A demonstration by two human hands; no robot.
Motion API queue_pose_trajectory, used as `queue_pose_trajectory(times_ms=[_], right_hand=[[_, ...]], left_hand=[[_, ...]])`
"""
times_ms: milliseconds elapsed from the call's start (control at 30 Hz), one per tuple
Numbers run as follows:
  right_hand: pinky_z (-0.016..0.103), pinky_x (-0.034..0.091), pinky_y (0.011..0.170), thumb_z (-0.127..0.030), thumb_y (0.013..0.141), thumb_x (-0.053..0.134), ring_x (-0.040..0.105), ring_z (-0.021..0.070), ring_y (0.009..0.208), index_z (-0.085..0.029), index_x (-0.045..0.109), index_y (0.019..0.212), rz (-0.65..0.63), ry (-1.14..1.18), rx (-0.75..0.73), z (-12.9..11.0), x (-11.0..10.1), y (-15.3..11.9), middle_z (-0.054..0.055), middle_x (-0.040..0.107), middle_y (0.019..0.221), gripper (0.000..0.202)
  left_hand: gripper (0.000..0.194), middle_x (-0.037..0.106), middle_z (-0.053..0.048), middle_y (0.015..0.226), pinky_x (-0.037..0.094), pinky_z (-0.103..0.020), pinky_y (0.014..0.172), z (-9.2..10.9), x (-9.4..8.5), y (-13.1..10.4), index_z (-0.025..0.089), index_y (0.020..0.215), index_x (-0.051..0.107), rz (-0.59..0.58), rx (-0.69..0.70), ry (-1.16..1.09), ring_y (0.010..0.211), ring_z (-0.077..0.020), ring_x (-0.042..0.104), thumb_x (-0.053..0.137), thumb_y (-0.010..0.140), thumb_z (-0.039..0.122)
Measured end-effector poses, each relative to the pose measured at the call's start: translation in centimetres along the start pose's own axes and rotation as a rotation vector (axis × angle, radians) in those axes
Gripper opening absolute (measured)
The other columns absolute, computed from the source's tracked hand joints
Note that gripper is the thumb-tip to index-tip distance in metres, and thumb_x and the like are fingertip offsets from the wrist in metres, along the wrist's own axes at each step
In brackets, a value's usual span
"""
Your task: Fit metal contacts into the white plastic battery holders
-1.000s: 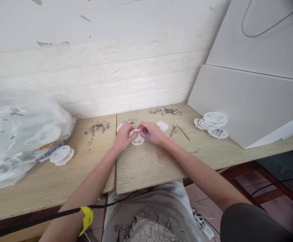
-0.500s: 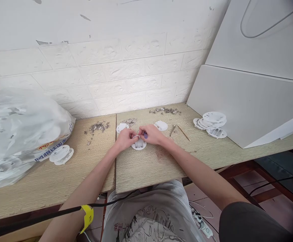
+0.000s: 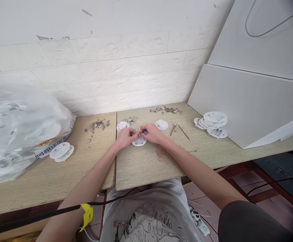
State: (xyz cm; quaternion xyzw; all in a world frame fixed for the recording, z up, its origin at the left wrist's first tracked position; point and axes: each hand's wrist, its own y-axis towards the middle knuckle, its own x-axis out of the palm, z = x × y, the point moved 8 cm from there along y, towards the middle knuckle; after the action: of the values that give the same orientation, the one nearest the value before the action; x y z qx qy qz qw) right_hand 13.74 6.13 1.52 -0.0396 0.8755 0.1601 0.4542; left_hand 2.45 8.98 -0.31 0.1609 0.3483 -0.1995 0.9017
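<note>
A round white plastic piece point(image 3: 139, 142) with slots and metal-looking strips lies on the table in front of me. My left hand point(image 3: 125, 137) grips its far left edge between thumb and fingers. At the far right edge, my right hand point(image 3: 152, 133) is closed in a pinch, its fingertips almost meeting those of the left. A small purple thing point(image 3: 145, 132) shows at the right fingers; its kind is unclear. Whatever the right fingertips pinch is too small to make out. Two more white pieces, one point(image 3: 122, 126) behind the left hand and one point(image 3: 161, 124) behind the right, lie nearby.
Small metal parts lie in piles at left point(image 3: 99, 124), middle point(image 3: 130, 121) and back right point(image 3: 165, 110). Tweezers point(image 3: 173, 129) and a thin stick point(image 3: 184, 132) lie right of my hands. White pieces are stacked at right point(image 3: 214, 121), others point(image 3: 60, 152) by a plastic bag point(image 3: 23, 134).
Both hands stay at the same white piece, their fingertips slightly shifted at its far edge. The whole view has moved a little.
</note>
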Motion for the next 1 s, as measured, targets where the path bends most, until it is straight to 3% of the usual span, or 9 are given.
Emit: queue_pose_trajectory(times_ms=[433,767,1000], right_hand=[[0.024,0.038,0.061,-0.010,0.071,0.058,0.058,0.0146,0.066,-0.015,0.071,0.074,-0.009,0.028,-0.016,0.0,0.2,0.2,0.004,0.071,0.072,0.015],[0.023,0.040,0.064,-0.012,0.078,0.056,0.057,0.0113,0.063,-0.014,0.065,0.090,0.085,0.211,-0.094,-0.5,-1.2,0.0,0.002,0.068,0.072,0.016],[0.023,0.040,0.064,-0.012,0.077,0.056,0.057,0.0112,0.065,-0.015,0.063,0.093,0.065,0.238,-0.135,-0.7,-0.6,0.0,0.001,0.067,0.075,0.018]], left_hand=[[0.020,0.056,0.000,0.055,0.032,-0.025,0.051,-0.3,-0.1,0.0,0.015,0.065,0.066,-0.035,-0.064,-0.038,0.053,-0.0127,0.046,0.061,0.070,0.034],[0.023,0.062,-0.004,0.073,0.044,-0.027,0.059,-0.3,-0.5,0.0,0.015,0.075,0.057,0.038,-0.061,-0.386,0.065,-0.0142,0.056,0.066,0.066,0.035],[0.013,0.057,0.001,0.067,0.038,-0.023,0.055,-0.8,-0.5,0.1,0.017,0.070,0.053,0.130,-0.048,-0.343,0.061,-0.0113,0.052,0.061,0.062,0.023]])
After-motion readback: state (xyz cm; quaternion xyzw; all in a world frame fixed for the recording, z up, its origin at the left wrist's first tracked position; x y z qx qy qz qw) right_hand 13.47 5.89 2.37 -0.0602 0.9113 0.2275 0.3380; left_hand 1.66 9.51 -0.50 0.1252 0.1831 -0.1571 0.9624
